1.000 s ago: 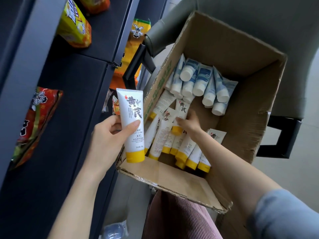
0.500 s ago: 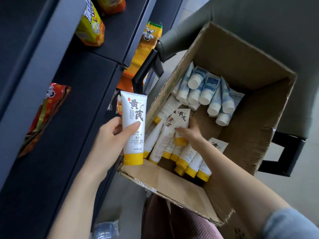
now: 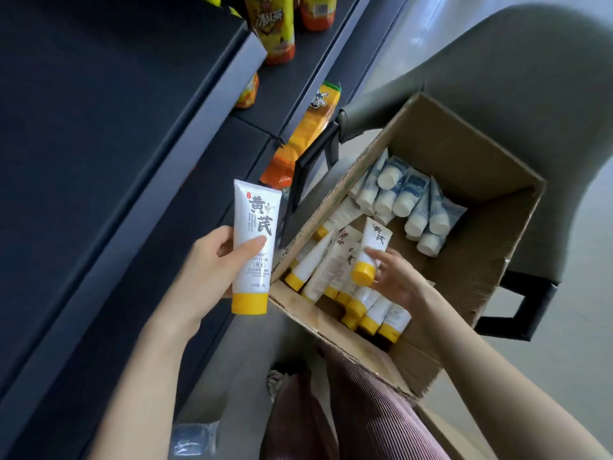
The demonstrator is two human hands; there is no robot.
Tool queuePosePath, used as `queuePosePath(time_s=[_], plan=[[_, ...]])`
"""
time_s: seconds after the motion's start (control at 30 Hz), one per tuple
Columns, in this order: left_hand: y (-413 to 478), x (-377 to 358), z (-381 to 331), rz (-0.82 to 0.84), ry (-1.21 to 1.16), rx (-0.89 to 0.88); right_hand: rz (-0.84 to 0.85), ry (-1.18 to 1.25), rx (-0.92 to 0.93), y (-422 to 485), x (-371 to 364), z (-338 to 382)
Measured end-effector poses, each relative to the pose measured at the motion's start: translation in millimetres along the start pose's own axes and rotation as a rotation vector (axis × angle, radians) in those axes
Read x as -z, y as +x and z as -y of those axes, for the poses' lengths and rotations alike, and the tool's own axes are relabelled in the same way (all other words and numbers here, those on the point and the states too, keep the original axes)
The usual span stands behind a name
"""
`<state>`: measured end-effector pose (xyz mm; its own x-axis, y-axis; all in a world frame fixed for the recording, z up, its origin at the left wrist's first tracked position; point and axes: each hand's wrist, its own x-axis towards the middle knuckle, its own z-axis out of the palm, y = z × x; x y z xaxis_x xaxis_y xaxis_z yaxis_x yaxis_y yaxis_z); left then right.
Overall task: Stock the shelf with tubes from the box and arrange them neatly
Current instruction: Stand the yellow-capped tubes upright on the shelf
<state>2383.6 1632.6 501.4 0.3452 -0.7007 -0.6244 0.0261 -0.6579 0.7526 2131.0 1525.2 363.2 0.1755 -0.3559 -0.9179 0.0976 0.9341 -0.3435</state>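
snack bag (image 3: 272, 28): cut by top edge | held tube (image 3: 255, 277): small print blurred

Box (image 3: 464, 167): brown cardboard, matt, fibrous; near flap edge torn and rough.
Yellow-capped tube (image 3: 251, 280) and its like in the box: smooth white plastic, slight sheen; caps glossier plastic.
Blue-and-white tubes (image 3: 413, 190): smooth plastic, satin white caps.
Shelf (image 3: 132, 161): dark, matt, even coat; looks like painted metal.
Snack bags (image 3: 275, 31): shiny, crinkled film.
Chair (image 3: 530, 78): grey matt upholstery, cloth or leatherette, cannot tell; frame black, smooth.
Pink garment (image 3: 365, 419): finely ribbed cloth, matt.
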Motion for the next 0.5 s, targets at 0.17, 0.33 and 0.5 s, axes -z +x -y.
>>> queuePosePath(time_s=[0.17,0.33,0.5], plan=[[-41.7,18.4,-9.9,0.038,0.0,-0.061,0.208,-0.001,0.163,-57.6,-34.2,9.7],[-98.5,41.4,-10.0,0.084,-0.014,-0.126,0.353,-0.073,0.286,-120.0,-72.7,7.7],[-162.0,69.8,-12.3,0.063,-0.054,-0.179,0.422,-0.17,0.406,-187.7,-113.3,-6.6]])
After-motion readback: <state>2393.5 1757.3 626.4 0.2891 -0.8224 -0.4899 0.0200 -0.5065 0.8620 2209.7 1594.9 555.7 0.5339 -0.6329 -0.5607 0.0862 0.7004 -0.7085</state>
